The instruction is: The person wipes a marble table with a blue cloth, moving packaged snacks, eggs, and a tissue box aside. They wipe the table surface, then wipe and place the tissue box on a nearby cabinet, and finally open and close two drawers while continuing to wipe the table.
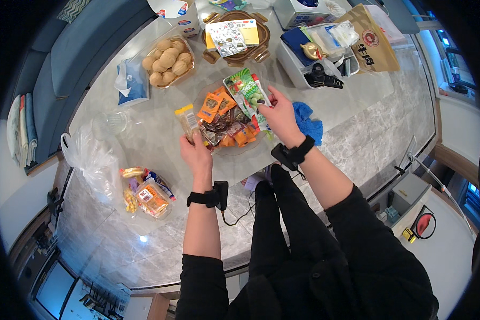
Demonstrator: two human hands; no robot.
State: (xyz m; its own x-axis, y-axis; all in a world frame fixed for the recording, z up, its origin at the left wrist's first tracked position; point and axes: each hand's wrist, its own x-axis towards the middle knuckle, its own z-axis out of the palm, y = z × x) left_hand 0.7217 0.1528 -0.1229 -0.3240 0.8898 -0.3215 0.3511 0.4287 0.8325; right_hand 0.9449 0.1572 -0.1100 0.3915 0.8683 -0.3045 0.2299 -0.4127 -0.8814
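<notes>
My left hand grips the lower end of a clear snack packet with a yellow top edge, at the left side of a scalloped clear plate. On that plate lie orange snack packets, dark brown wrapped packets and more orange packets at its front. My right hand holds a green and white snack pouch by its right edge, over the plate's right side. A red-edged part shows behind the pouch. A crumpled blue cloth lies just right of my right hand.
Behind the plate stands a brown lidded dish with boxes on top. Round brown items fill a basket beside a blue tissue pack. A white bin and paper bag are back right. A glass, plastic bag and snack tray are left.
</notes>
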